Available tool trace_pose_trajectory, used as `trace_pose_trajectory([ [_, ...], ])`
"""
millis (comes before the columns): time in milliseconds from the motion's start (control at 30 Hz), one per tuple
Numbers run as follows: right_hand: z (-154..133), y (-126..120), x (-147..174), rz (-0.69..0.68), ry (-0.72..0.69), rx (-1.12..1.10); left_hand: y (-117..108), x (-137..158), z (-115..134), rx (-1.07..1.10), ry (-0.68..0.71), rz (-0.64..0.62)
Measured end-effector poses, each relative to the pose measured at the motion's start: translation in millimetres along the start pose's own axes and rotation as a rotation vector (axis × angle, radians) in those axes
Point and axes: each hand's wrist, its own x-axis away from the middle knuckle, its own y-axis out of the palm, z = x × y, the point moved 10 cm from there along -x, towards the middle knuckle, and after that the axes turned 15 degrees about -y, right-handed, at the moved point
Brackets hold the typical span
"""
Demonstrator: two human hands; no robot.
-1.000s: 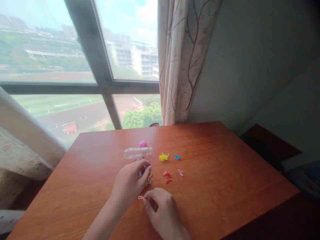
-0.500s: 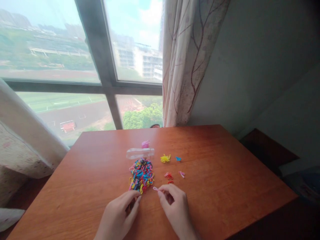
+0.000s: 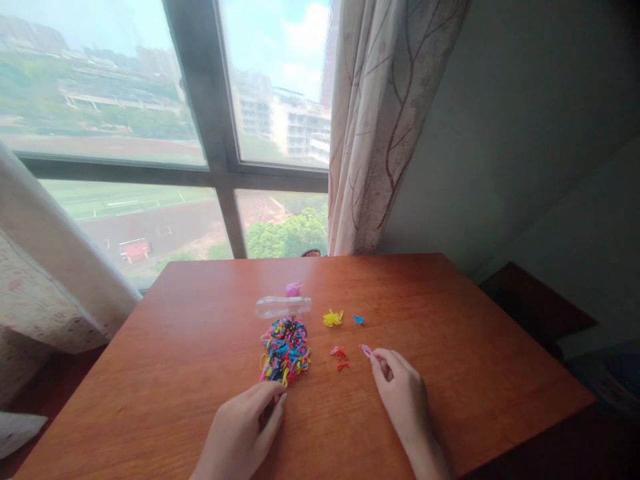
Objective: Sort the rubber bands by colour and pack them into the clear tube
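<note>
A heap of small multicoloured elastic bands (image 3: 285,348) lies on the wooden table. My left hand (image 3: 245,423) is at its near edge, thumb and forefinger drawn together; whatever they may pinch is hidden. Over on the right, my right hand (image 3: 400,383) pinches a pink elastic band (image 3: 367,351), at the spot of the small pink pile, so the held band and the pile overlap. Nearby lie a yellow pile (image 3: 333,318), a small blue pile (image 3: 359,320) and a few red bands (image 3: 339,353), with another red band (image 3: 343,366) just in front.
Behind the heap a clear plastic bottle-shaped container (image 3: 283,307) lies on its side, with a pink object (image 3: 294,289) beyond it. The table (image 3: 165,360) meets a window at the back. Curtains (image 3: 370,133) hang at both sides.
My right hand has moved right, carrying the pink band from beside the heap to the pink pile. My left hand has stayed at the heap's near edge.
</note>
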Motion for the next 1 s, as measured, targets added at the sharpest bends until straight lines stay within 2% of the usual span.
trace_pose_trajectory([
  [333, 6, 8, -8, -0.103, -0.124, -0.021, 0, 1, -1, 0.029, -0.001, -0.003],
  [700, 5, 6, -11, -0.100, -0.105, -0.034, -1, 2, 2, 0.011, 0.003, -0.002],
  [800, -10, 12, -11, -0.104, -0.100, -0.084, -2, 1, 1, 0.000, -0.002, 0.007],
  [1000, -74, 44, -6, -0.229, -0.156, -0.192, -9, 0, -7, -0.058, -0.049, 0.097],
])
